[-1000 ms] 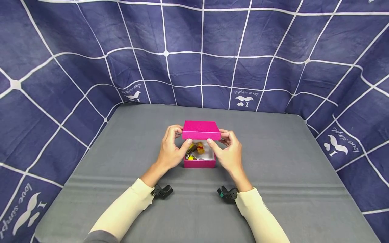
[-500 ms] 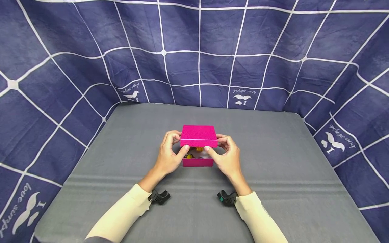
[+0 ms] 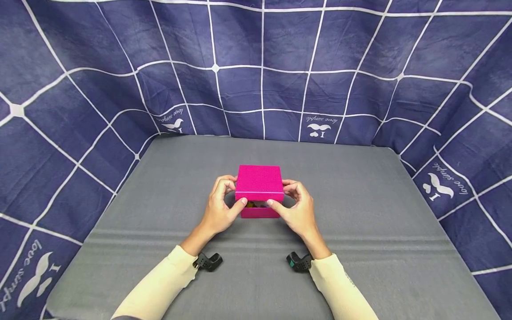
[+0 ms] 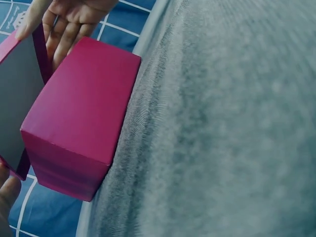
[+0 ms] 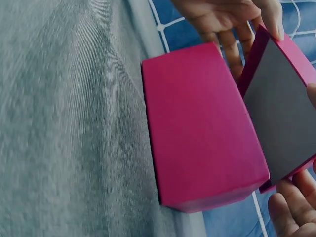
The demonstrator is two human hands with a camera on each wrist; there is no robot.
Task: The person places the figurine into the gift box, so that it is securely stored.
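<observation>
Both hands grip a bright pink box lid (image 3: 259, 180) from its two sides. The left hand (image 3: 219, 208) has its thumb at the lid's near left edge and its fingers along the left side. Mirroring it, the right hand (image 3: 299, 211) pinches the right side, thumb on the near edge. Under the lid stands the matching pink box (image 3: 260, 213) on the grey surface. A gap shows between lid and box at the front, with a bit of yellow contents (image 3: 250, 205) visible; the rest is hidden. In the right wrist view the lid's grey inside (image 5: 281, 108) tilts away from the box wall (image 5: 202, 128).
A grey cloth-covered table (image 3: 360, 200) spreads around the box, with creases across its front part. Dark blue curtains (image 3: 288, 49) with white grid lines hang at the back and both sides. Black wrist devices (image 3: 210, 262) sit at the sleeve ends.
Both hands have lowered the lid and brought it nearer the person. The small toy figures inside, including a yellow bear with red, were visible earlier and are now almost wholly covered.
</observation>
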